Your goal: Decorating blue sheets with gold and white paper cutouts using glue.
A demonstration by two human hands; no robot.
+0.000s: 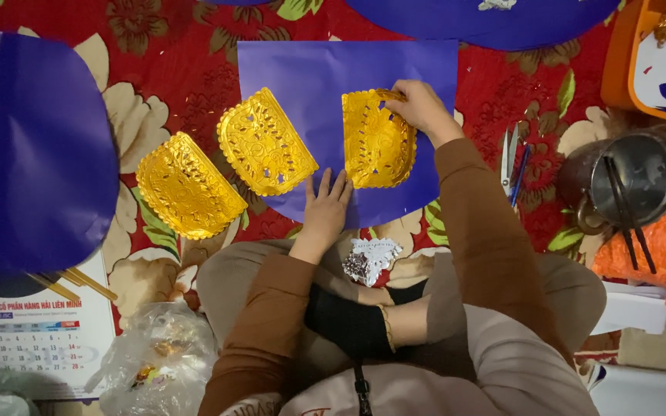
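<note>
A purple paper sheet [325, 73] lies on the red flowered cloth in front of me. My right hand [419, 105] grips the top edge of a gold foil cut-out [375, 142] that rests on the sheet's right half. My left hand [327, 204] presses flat on the sheet's lower edge, fingers apart, just left of that cut-out. A second gold cut-out [264, 142] overlaps the sheet's left edge. A third gold cut-out [186, 186] lies on the cloth further left.
A big purple sheet [32, 146] covers the left. Scissors [509, 154] and a blue pen lie right of my arm. A metal pot [630, 181] with chopsticks stands at right, a silver cut-out [369, 258] on my lap, a plastic bag [159, 358] and calendar [32, 339] lower left.
</note>
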